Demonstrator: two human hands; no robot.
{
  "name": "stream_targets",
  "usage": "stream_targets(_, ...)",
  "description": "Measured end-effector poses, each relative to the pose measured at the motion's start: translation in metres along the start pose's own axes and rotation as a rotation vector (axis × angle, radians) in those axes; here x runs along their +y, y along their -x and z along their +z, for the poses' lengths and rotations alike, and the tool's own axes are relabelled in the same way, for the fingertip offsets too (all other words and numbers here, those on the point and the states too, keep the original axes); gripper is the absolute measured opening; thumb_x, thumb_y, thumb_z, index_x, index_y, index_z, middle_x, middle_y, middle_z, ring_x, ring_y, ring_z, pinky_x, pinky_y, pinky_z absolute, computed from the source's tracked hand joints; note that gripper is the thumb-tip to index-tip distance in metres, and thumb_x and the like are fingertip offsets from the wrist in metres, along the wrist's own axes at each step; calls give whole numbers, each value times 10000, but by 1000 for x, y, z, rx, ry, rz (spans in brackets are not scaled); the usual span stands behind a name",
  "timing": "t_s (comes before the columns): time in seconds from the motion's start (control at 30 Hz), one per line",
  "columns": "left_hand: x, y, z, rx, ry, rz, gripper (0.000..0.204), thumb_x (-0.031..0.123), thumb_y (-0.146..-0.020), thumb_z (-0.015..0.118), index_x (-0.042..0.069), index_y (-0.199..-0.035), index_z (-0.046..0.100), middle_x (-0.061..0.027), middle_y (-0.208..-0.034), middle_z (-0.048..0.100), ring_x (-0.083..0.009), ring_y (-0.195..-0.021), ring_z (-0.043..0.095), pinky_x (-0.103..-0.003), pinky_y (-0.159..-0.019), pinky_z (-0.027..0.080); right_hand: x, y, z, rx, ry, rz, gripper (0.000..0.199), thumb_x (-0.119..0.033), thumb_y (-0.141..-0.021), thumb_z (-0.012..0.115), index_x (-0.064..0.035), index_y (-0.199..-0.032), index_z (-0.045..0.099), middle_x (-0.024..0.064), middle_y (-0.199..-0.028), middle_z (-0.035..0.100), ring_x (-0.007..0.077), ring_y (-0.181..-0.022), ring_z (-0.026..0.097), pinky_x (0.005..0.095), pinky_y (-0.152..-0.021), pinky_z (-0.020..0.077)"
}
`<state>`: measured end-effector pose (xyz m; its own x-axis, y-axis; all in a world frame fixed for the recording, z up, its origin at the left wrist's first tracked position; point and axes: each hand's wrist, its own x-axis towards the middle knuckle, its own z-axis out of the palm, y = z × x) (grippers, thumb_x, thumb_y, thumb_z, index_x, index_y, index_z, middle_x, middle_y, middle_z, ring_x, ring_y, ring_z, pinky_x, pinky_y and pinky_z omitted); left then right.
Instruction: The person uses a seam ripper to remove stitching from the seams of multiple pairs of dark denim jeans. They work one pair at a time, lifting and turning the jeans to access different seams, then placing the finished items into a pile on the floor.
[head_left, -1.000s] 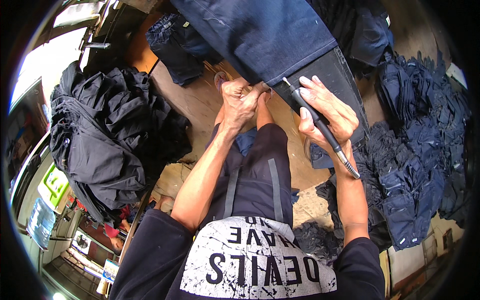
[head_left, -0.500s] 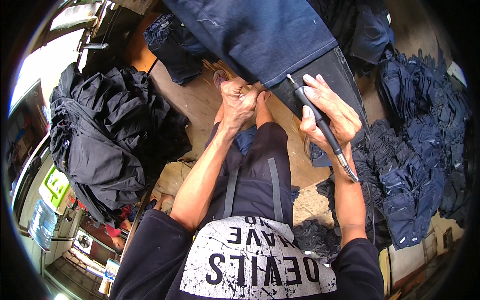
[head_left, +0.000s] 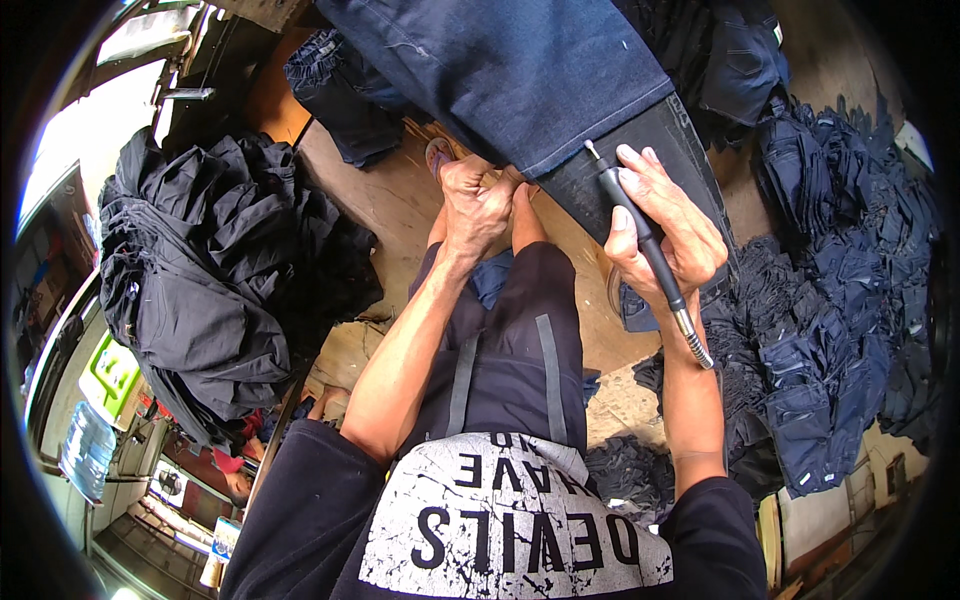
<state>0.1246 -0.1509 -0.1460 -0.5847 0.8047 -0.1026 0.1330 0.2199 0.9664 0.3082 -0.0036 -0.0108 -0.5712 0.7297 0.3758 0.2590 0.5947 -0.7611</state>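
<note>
Right hand [head_left: 665, 235] grasping black pen-shaped rotary tool [head_left: 645, 250], tip at hem of dark denim leg [head_left: 510, 75] stretched over black form [head_left: 650, 165]; left hand [head_left: 478, 200] clenched on hem edge. Garment piles [head_left: 215, 280] beside.

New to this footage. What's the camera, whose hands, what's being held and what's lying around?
There is no machine here: a person wears a fisheye camera on the head, looking down, so straight edges bend and the forearms enter from below. The right hand grips a slim black pen-like rotary tool with a metal end and small tip, held against a dark board slipped inside a dark blue denim trouser leg. The left hand is clenched at the fabric's hem. A heap of black garments lies on the left, stacked dark blue jeans on the right.
</note>
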Motion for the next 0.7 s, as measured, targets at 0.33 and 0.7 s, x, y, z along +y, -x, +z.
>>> stream_targets(0.33, 9, -1, 1, 4, 7, -61, 161, -66, -915, 643, -30, -798, 747, 82, -657, 559, -21, -618, 439, -274, -548, 318, 0, 2, -1, 33, 34, 50, 281, 42, -836, 707, 106, -1097, 786, 265, -1086, 813, 395, -1124, 801, 535, -1082, 608)
stream_targets(0.7, 12, -8, 7, 19, -72, 35, 145, -45, -913, 696, -23, -770, 697, 44, -611, 533, -50, -588, 432, -305, -537, 328, -4, -2, 0, -82, -32, -33, 253, 5, -780, 767, 59, -1024, 805, 209, -992, 815, 367, -1073, 820, 510, -1049, 641)
